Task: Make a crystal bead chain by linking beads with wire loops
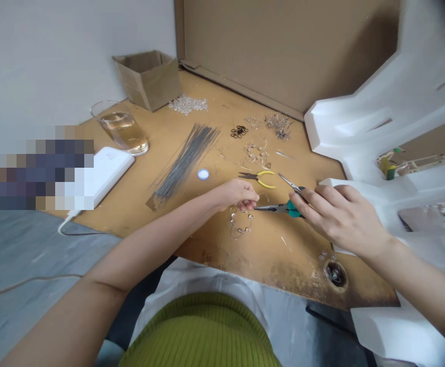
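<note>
My left hand (239, 194) is closed, its fingers pinching a wire ring strung with clear beads (241, 223) that hangs just below them. My right hand (333, 214) grips long-nose pliers with teal handles (283, 208), and their jaw tips reach the wire at my left fingertips. A thin wire end (263, 198) sticks out to the right of those fingers. Under my right fingers lie scissors (289, 181), blades pointing away; whether the hand also holds them I cannot tell. Yellow-handled pliers (258, 178) rest on the table just beyond my hands.
A bundle of straight grey wires (187, 160) lies left of centre. Farther back are clear beads (189, 104), a cardboard box (149, 79), black rings (239, 132) and wire pieces (279, 124). A glass of amber liquid (123, 130) stands near a white power bank (107, 171). White foam (360, 117) borders the right.
</note>
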{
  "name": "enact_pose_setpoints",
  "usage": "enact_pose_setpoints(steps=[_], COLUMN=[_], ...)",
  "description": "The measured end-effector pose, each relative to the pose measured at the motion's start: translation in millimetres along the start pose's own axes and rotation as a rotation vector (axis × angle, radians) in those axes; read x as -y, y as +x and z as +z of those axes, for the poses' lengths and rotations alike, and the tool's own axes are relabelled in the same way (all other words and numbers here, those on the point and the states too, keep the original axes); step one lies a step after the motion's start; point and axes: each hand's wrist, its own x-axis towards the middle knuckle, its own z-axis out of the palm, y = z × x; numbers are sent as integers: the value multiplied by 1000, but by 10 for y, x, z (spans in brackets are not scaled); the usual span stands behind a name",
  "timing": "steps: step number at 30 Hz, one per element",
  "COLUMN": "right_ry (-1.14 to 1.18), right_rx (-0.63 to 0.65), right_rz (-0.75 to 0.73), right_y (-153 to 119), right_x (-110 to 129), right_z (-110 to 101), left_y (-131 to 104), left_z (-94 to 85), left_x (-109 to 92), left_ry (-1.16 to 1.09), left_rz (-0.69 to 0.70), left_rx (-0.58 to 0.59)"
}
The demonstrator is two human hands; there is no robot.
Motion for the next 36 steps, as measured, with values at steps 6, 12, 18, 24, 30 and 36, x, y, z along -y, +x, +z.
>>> enact_pose_setpoints(steps=[6,12,18,24,30,36], right_ry=[36,73,311,609,695,530], right_rx=[7,94,365,613,636,500], right_rz=[-3,74,352,565,623,714], right_y=[-6,-21,-50,-30,-88,-157], right_x=[-6,29,125,74,132,299], right_z=[17,107,182,99,208,245], left_y=[5,55,4,-88,4,96], left_z=[0,-6,83,168,111,38], left_x=[7,67,194,195,222,263], left_ry=[11,26,291,540,487,327], left_rz=[-12,52,364,554,516,505], left_rx=[10,-31,-201,-250,-203,-202])
